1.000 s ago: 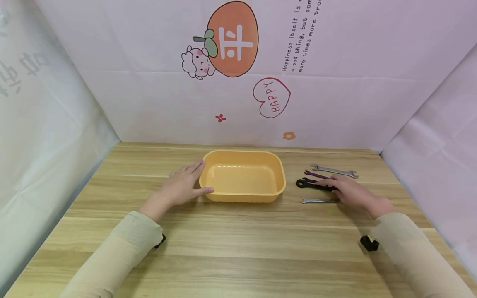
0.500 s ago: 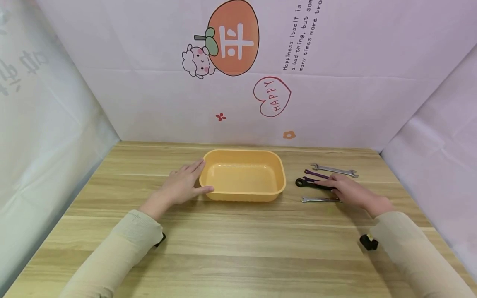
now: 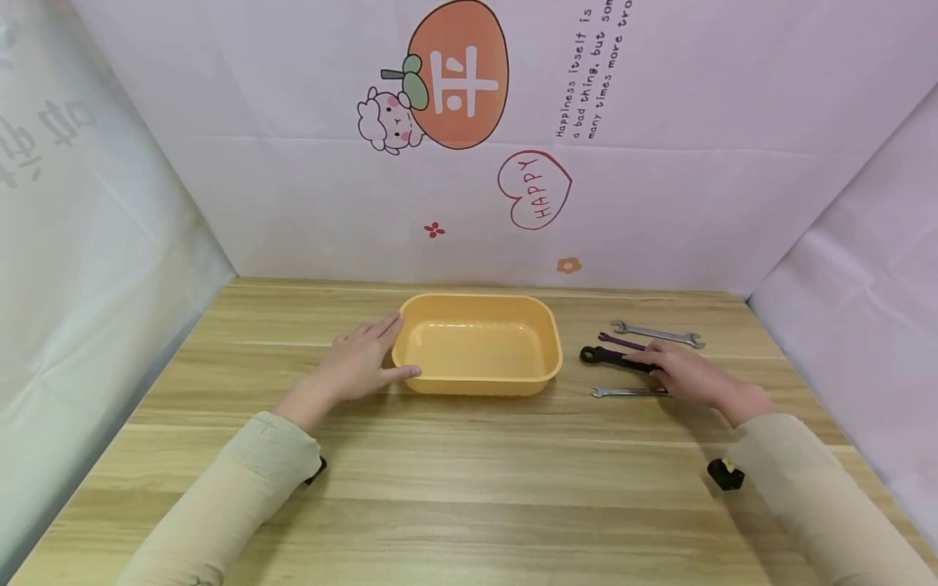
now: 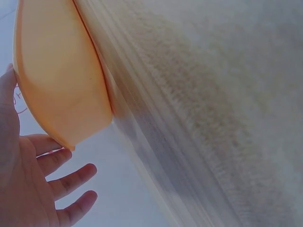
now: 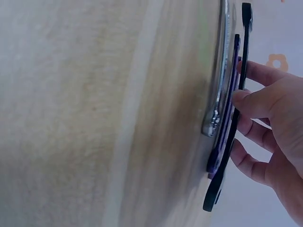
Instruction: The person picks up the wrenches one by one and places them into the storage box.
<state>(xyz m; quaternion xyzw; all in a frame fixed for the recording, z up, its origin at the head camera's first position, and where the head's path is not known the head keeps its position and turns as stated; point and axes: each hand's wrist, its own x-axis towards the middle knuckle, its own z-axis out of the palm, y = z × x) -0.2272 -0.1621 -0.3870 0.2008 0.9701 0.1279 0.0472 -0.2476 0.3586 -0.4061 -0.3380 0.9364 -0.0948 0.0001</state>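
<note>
A yellow plastic basin (image 3: 476, 380) stands at the back middle of the wooden table. Along its left end rests my left hand (image 3: 359, 362), fingers spread against the wall and thumb over the front rim. In the left wrist view these fingers are mostly straight at the basin's edge. My right hand (image 3: 685, 374) pinches a black ratchet wrench (image 5: 240, 78) between thumb and fingers, its ring end pointing left and slightly raised. Under and beside it lies a purple wrench (image 5: 230, 97), partly hidden. Nearer the front, a silver wrench (image 3: 623, 392) runs under the right hand.
Behind the right hand lies a silver open-end wrench (image 3: 657, 334). The wooden table (image 3: 469, 488) ends at a white printed cloth (image 3: 308, 212) at the back, with similar cloth on both sides. A small black device hangs under each sleeve.
The black wrench has lifted slightly and shifted a little to the left in my right hand, now covering a purple wrench end that showed before. My left hand and the basin stay put.
</note>
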